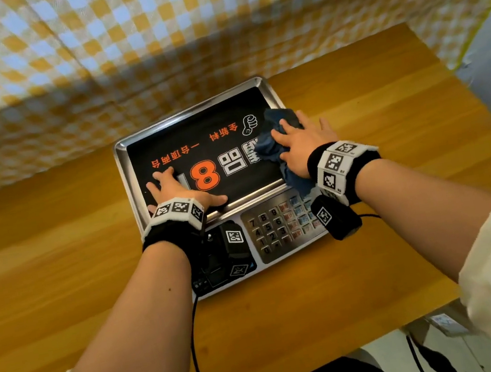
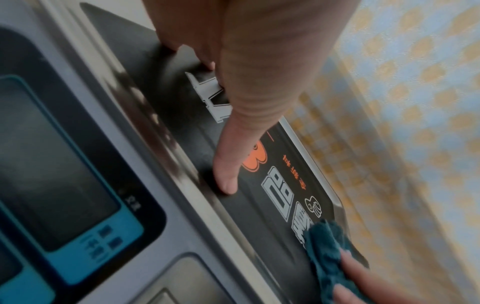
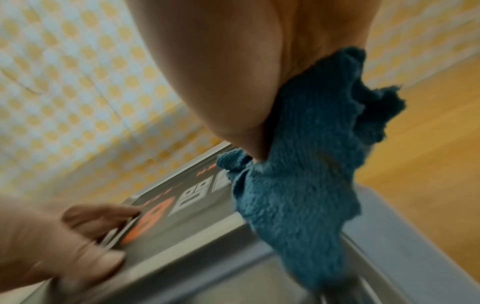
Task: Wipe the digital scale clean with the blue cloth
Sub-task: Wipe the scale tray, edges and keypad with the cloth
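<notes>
1. Leftmost, the left hand (image 1: 173, 188) was laid flat on the near-left part of the digital scale (image 1: 199, 148), its fingers spread and fairly straight on the black printed sheet covering the tray; nothing was gripped, and the tray seemed to be steadied by it.
2. Between the hands, the black sheet lay uncovered, with the orange figure and white characters exposed. The tray's long axis was seen to run left to right across the table (image 1: 53, 250), so the unwiped stretch lay to the left of the cloth.
3. Further right, the blue cloth (image 1: 276, 145) was bunched at the tray's right edge, partly draped over the rim toward the keypad (image 1: 280, 228).
4. Rightmost, the right hand (image 1: 302, 144) was pressed down on the cloth with the fingers spread over it; whether any fingers were curled into the fabric could not be told.
5. As a judgement, the coming stroke was taken to depend on this layout: the cloth would need to be drawn leftward along the long axis, toward the left hand, which would then have to be lifted or shifted.
</notes>
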